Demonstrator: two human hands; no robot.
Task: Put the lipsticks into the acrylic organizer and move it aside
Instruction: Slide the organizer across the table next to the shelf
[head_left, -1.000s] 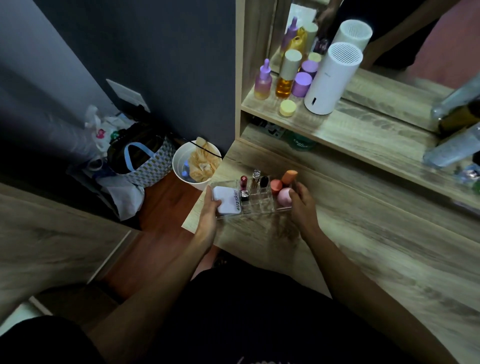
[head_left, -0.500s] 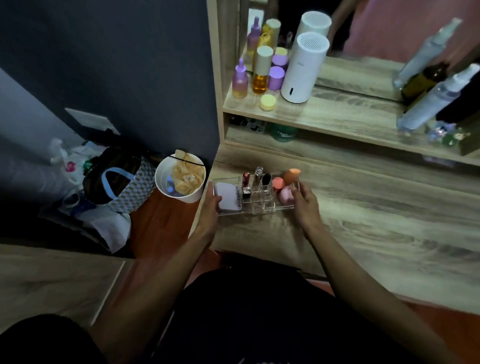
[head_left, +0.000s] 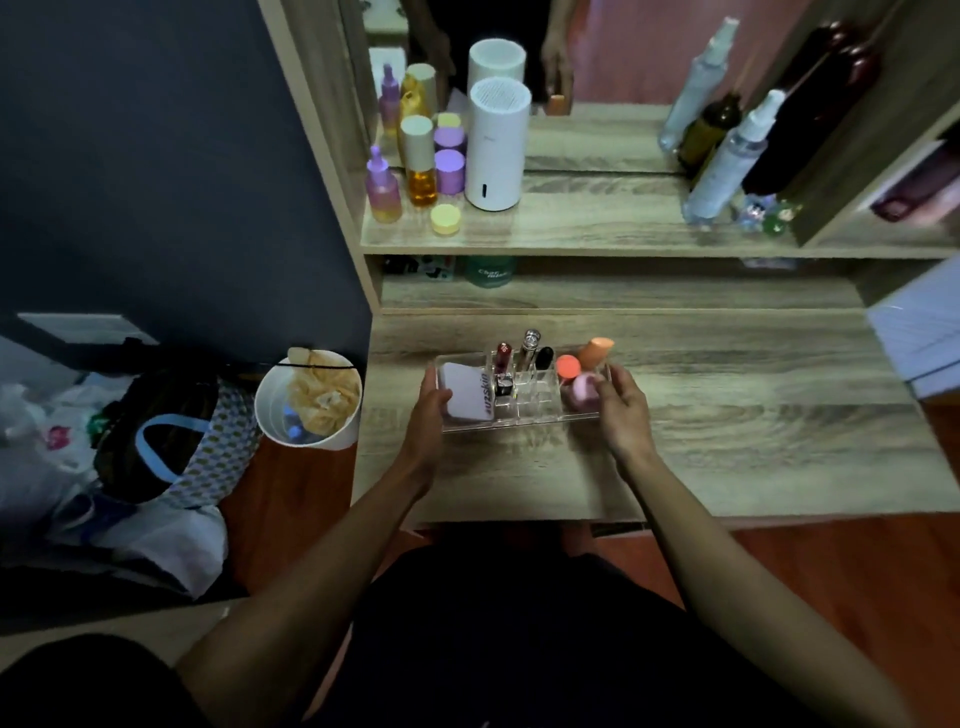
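Observation:
The clear acrylic organizer (head_left: 535, 415) rests on the wooden dressing table (head_left: 727, 415), near its left end. Several lipsticks stand upright in its middle slots: a dark red one (head_left: 503, 356), a silver one (head_left: 529, 347), a black one (head_left: 543, 358) and a short one (head_left: 503, 385). A pale pink compact (head_left: 467, 397) lies in the left section. Orange and pink makeup sponges (head_left: 584, 371) fill the right section. My left hand (head_left: 428, 415) grips the organizer's left end. My right hand (head_left: 621, 410) grips its right end.
A shelf (head_left: 597, 228) above the table carries small bottles, jars, a white cylinder (head_left: 496, 145) and spray bottles (head_left: 727, 156) before a mirror. White sheets (head_left: 919, 343) lie at the table's right end. On the floor to the left stand a white bucket (head_left: 306, 397) and bags (head_left: 156, 436).
The camera view has swung right and levelled. Both hands stay on the organizer's ends; relative to the table's left edge it now lies slightly further right.

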